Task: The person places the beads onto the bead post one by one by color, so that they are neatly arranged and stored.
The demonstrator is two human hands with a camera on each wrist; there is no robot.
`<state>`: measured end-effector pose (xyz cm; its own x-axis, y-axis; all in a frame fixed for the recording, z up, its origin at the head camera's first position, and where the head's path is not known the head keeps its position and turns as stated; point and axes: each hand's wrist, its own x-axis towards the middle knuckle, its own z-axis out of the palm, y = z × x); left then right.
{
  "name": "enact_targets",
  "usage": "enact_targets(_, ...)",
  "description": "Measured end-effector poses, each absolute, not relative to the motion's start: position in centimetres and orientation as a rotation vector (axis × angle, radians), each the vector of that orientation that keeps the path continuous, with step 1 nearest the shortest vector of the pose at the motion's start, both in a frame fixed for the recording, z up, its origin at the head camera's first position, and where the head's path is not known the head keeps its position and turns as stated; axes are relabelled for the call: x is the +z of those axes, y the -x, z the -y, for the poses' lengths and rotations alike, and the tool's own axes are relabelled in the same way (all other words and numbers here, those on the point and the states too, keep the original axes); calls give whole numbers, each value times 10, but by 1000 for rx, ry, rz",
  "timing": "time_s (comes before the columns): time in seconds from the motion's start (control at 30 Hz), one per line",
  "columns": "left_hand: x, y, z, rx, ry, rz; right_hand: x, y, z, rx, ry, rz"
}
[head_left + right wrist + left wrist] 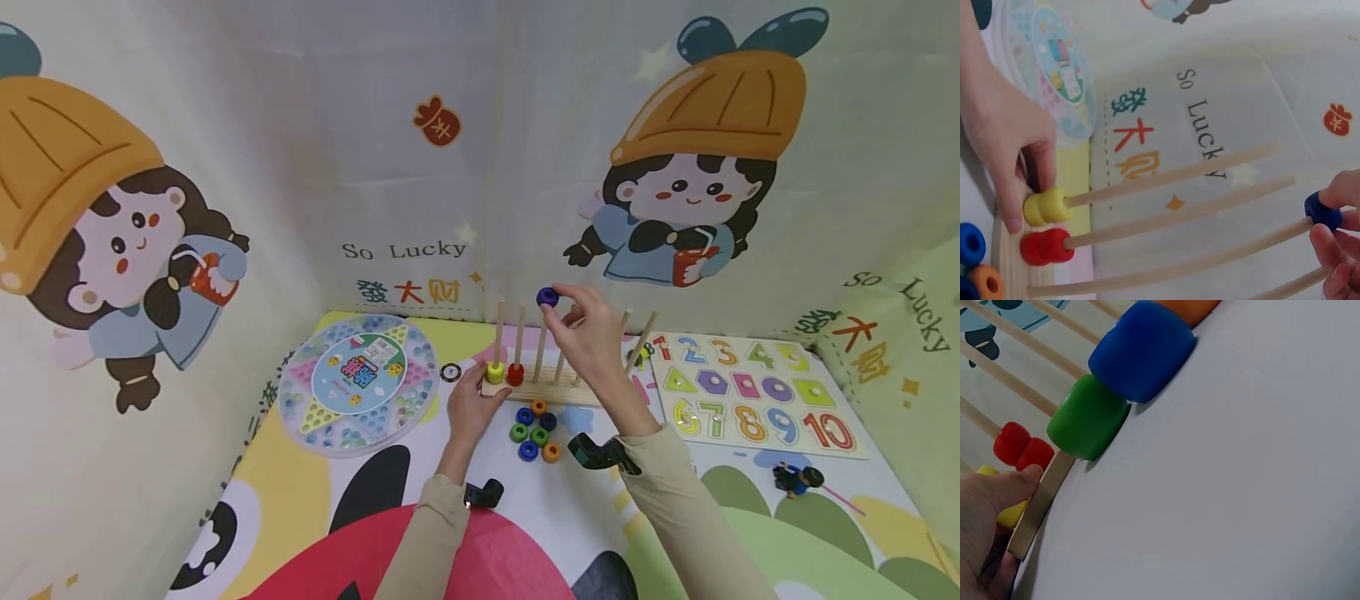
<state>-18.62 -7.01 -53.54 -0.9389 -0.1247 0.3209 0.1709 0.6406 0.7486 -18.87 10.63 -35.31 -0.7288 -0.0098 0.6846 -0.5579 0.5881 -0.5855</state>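
Observation:
My right hand (588, 329) pinches a dark blue bead (1323, 211) at the top of the third wooden peg (1172, 270), with the peg's tip touching or just inside it. Low at the left end, my left hand (471, 404) grips the wooden base (1044, 503) of the peg stand, thumb on its front edge. Yellow beads (1047, 207) sit stacked at the bottom of the first peg. Red beads (1047, 247) are stacked on the second. In front of the base lie loose beads: green (1088, 419), blue (1142, 351) and orange (551, 452).
A round marble board game (358, 385) lies to the left of the stand. On the right is a number and shape puzzle board (761, 396), with a small toy figure (797, 479) in front of it. A printed curtain (480, 192) hangs behind the table.

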Motion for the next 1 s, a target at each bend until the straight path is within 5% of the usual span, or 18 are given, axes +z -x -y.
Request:
enact_targets(0.33, -536, 189, 70, -1238, 27, 2542, -352, 186, -106, 1028, -372, 2274)
enact_targets(0.6, -537, 190, 70, -1211, 37, 2541, -362, 177, -117, 1083, -558, 2157)
enact_targets(1.0, -539, 190, 71, -1222, 31, 2541, -441, 158, -148, 1327, -471, 2409)
